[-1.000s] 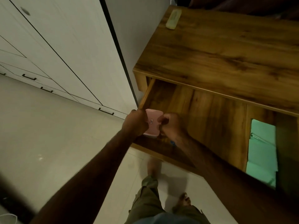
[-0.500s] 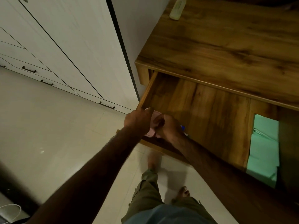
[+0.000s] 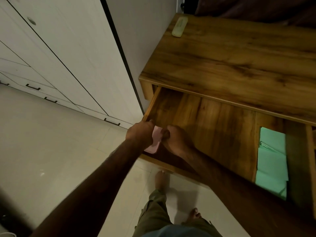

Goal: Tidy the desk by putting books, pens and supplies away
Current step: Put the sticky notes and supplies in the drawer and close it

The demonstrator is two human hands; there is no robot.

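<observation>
A flat pink rounded-corner case [image 3: 154, 144] sits at the front left corner of the open wooden drawer [image 3: 213, 127], caught between both hands. The left hand [image 3: 139, 134] covers its left side with the fingers curled down over it, knuckles just beside the drawer's left wall. The right hand [image 3: 177, 141] is clenched against the case's right edge, fingers bent in and gripping it there. Only a narrow pink strip and the lower corner show between the two hands, and that lower corner lies close to the drawer's front rail. Whether the case rests on the drawer bottom or is held just above it cannot be told.

The wide left compartment of the drawer is bare wood from the hands back to the brown wood-grain worktop [image 3: 239, 62], whose front edge overhangs the drawer's rear. A wooden divider closes this compartment on the right; beyond it a stack of pale green papers [image 3: 271, 161] fills a narrower compartment.

A small pale oblong object [image 3: 179, 26] lies at the worktop's far left corner, near the edge. Left of the desk a strip of grey wall runs to a white wardrobe [image 3: 59, 53] with dark bar handles [image 3: 112, 121]. Pale tiled floor [image 3: 51, 151] spreads open to the left, and the person's bare feet [image 3: 160, 180] stand just below the drawer front.
</observation>
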